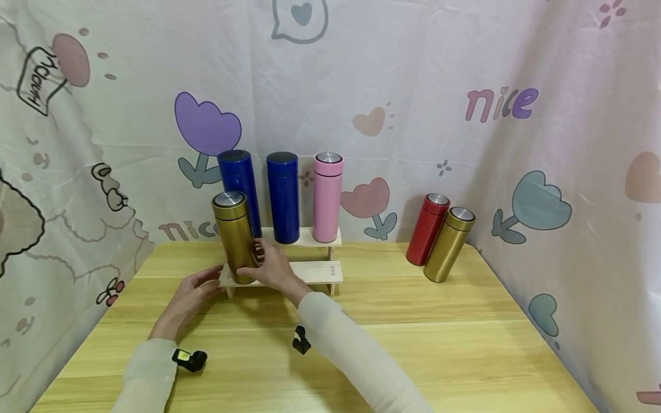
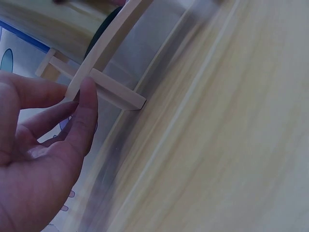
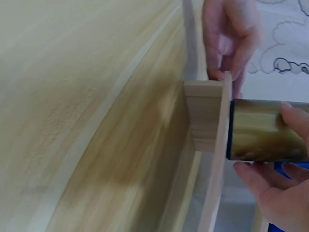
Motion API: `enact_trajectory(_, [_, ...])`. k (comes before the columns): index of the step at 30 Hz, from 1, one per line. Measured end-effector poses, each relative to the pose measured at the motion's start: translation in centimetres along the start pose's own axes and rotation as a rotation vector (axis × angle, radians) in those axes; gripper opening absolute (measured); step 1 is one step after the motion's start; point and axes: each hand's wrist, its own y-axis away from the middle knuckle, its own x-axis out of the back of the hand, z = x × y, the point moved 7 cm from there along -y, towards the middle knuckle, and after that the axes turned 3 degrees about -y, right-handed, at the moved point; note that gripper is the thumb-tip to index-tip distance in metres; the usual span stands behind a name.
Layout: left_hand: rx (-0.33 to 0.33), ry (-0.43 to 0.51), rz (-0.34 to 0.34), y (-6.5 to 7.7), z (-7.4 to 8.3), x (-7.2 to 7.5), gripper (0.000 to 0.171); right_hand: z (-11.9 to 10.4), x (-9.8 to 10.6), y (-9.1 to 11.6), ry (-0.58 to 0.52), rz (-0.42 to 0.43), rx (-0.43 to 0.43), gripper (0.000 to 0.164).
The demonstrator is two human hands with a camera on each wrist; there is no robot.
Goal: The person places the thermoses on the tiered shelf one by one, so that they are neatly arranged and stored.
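Observation:
A gold thermos bottle [image 1: 234,241] stands upright at the left end of the lower shelf [image 1: 315,272] of a small two-tier wooden rack. My right hand [image 1: 279,268] grips it low down, thumb on the near side and fingers round its right. In the right wrist view the base of the gold bottle [image 3: 256,133] is right at the shelf board [image 3: 219,145]. At the rack's left end, my left hand [image 1: 188,295] pinches the corner of the lower shelf; the left wrist view shows thumb and forefinger on the board [image 2: 104,46].
Two blue bottles [image 1: 241,172] [image 1: 283,198] and a pink bottle [image 1: 327,201] stand on the upper shelf [image 1: 304,236]. Off to the right, a red bottle [image 1: 426,232] and another gold bottle [image 1: 448,245] stand on the wooden table [image 1: 392,332]. A patterned cloth [image 1: 423,63] hangs behind.

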Motion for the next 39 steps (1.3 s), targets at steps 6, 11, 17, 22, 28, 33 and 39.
enact_trajectory(6, [-0.02,0.031,0.007,0.3,0.2,0.0,0.061,0.2,1.5,1.1,-0.113,-0.034,-0.003,0.08])
enact_trajectory(11, [-0.011,0.023,0.01,0.1,0.0,-0.1,0.06,0.7,4.6,2.4,-0.109,-0.029,0.019,0.075])
enact_trajectory(17, [0.007,0.002,0.018,0.1,-0.1,-0.1,0.059,2.0,9.0,4.1,-0.114,0.022,0.038,0.073])
enact_trajectory(22, [0.013,-0.007,0.028,0.2,-0.1,0.0,0.059,3.9,12.0,5.8,-0.107,0.079,0.032,0.07])
enact_trajectory(28, [0.011,0.008,0.027,0.2,-0.1,-0.2,0.057,6.3,15.1,8.3,-0.086,0.131,0.018,0.063])
enact_trajectory(33, [0.036,-0.026,0.035,0.1,-0.2,-0.2,0.055,8.5,17.7,10.1,-0.088,0.175,-0.032,0.061])
enact_trajectory(39, [0.032,-0.032,0.036,0.1,0.0,-0.1,0.055,10.4,21.2,12.0,-0.054,0.218,-0.064,0.06])
